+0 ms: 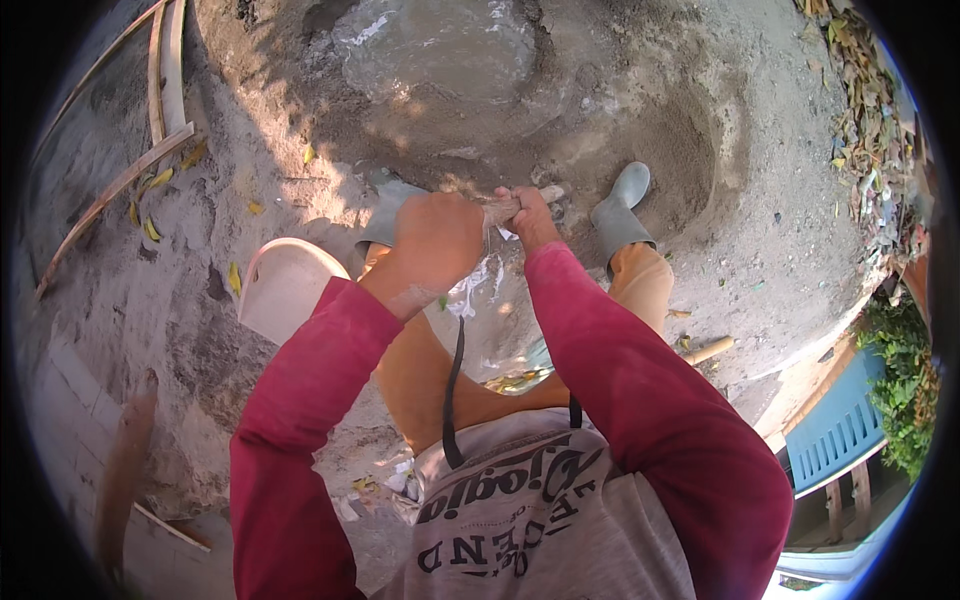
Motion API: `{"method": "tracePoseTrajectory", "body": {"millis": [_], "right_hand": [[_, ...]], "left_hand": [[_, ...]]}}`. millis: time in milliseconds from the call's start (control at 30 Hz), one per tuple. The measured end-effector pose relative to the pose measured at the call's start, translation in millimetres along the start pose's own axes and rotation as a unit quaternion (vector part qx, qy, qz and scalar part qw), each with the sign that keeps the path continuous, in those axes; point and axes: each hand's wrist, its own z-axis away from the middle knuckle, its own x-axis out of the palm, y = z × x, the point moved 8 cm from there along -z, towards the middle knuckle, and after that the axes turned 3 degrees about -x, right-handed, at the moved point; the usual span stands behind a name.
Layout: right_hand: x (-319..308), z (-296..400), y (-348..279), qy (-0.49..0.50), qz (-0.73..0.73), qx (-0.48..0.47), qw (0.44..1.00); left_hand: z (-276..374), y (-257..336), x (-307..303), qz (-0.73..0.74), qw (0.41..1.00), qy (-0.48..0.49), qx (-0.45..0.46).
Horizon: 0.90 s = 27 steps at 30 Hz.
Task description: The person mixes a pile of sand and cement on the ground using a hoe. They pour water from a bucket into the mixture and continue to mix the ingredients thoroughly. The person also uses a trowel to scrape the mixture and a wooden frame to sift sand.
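My left hand [442, 232] is closed around a wooden handle [501, 213], a little left of the picture's middle. Just beside it, my right hand [529, 214] grips the same handle closer to its pale end, which points up and right. What the handle belongs to is hidden or cannot be told. Beyond my hands lies a pool of grey wet mix [442, 49] in a hollow of damp sandy material [577, 142]. My grey rubber boots [624, 202] stand apart at its near edge, the left one partly behind my left hand.
A pale, round-edged object [289, 289] lies left of my left forearm. Wooden strips [120, 187] and a wood-edged frame are at the upper left. A short stick [709, 350] lies on the right. Dry leaves and litter [870, 150] line the right side, near a blue slatted panel [836, 427].
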Motion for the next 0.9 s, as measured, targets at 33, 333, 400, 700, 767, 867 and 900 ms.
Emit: {"method": "tracePoseTrajectory", "body": {"millis": [33, 333, 400, 700, 767, 867, 900], "right_hand": [[30, -4, 7, -0.063, -0.008, 0.013, 0.998], [42, 52, 60, -0.153, -0.03, -0.007, 0.988], [42, 85, 56, -0.132, -0.024, -0.059, 0.989], [74, 127, 8, -0.113, 0.234, -0.06, 0.964], [90, 137, 5, -0.133, 0.267, -0.069, 0.952], [111, 146, 8, -0.16, 0.31, -0.103, 0.932], [115, 154, 15, -0.152, 0.317, -0.126, 0.928]], "left_hand": [[-5, -6, -14, -0.037, 0.999, -0.016, -0.01], [85, -18, -31, -0.074, 0.996, -0.035, -0.041], [115, -18, -52, -0.066, 0.996, -0.019, -0.047], [244, 7, -63, -0.044, 0.992, -0.033, -0.117], [260, 10, -44, -0.019, 0.986, -0.021, -0.167], [284, -7, 2, 0.056, 0.976, 0.039, -0.206], [290, -16, 26, 0.071, 0.972, 0.065, -0.214]]}}
